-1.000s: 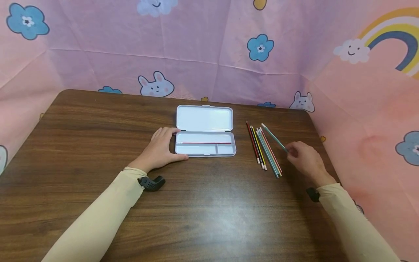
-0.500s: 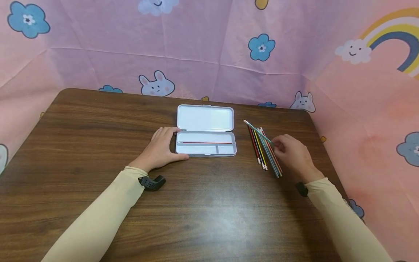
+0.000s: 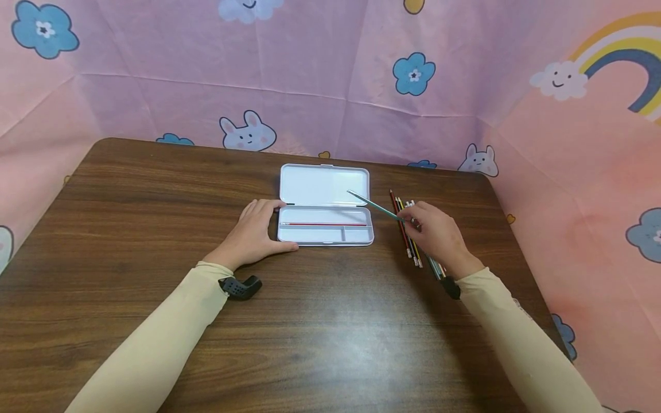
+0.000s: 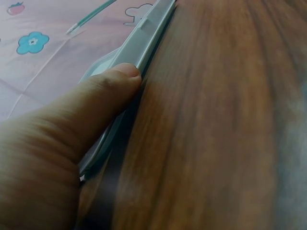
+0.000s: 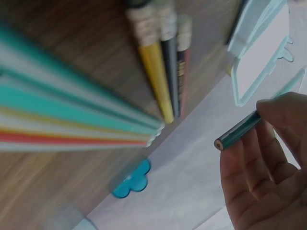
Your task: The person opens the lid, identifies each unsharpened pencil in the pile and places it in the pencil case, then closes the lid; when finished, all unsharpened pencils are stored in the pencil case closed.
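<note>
A white pencil case (image 3: 310,236) lies open on the table, its lid (image 3: 315,184) tipped back. One red-striped pencil (image 3: 330,225) lies along its rear compartment. My left hand (image 3: 248,232) holds the case by its left end, thumb against the front wall in the left wrist view and fingers at the back corner. Between thumb and fingers, my right hand (image 3: 436,229) pinches a green pencil (image 5: 240,130). That pencil is raised, its eraser end reaching over the case's right side. Below the right hand lies a group of pencils (image 3: 401,229), partly hidden by it.
In the right wrist view, several green, white and red pencils (image 5: 72,110) lie beside yellow and black ones (image 5: 156,79). The brown wooden table (image 3: 310,332) meets a patterned pink cloth (image 3: 330,86) at its back and sides.
My right hand has moved left with the green pencil, from right of the loose pencils to above them, bringing the pencil's far end over the case. The left hand stays put.
</note>
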The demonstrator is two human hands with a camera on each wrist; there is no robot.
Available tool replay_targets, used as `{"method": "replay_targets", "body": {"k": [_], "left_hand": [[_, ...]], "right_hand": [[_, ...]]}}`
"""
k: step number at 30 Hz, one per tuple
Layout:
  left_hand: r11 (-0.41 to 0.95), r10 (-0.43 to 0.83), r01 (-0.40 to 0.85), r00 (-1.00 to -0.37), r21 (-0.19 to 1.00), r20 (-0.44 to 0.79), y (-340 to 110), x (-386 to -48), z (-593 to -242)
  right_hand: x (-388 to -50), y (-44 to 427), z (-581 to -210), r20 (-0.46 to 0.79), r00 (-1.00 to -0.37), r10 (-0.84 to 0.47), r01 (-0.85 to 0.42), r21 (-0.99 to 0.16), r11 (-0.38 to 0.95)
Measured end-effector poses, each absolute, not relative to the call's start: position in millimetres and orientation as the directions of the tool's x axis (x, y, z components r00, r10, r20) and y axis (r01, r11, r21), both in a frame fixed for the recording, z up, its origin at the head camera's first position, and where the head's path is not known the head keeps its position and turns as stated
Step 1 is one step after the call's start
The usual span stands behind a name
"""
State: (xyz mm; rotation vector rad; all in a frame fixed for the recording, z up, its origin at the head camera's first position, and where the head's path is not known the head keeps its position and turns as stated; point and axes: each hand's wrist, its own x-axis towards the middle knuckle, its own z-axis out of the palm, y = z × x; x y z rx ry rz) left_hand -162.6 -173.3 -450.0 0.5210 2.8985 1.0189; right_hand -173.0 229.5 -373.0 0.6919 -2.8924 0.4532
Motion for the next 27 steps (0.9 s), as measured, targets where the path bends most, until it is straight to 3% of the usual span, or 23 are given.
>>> {"method": "replay_targets", "body": {"k": [11, 27], "left_hand": [[0.731, 0.318, 0.305, -0.944, 0.611, 0.091, -174.5, -164.0, -452.9], [0.732, 0.313, 0.298, -0.946, 0.613, 0.086, -174.1, -163.2, -452.5]], "right_hand": [[-181.4, 194.4, -378.7, 0.267, -0.816, -0.513, -0.574, -0.270, 0.773], [-193.8, 145.5, -383.5, 0.160, -0.818, -0.552, -0.575, -0.206, 0.792]]}}
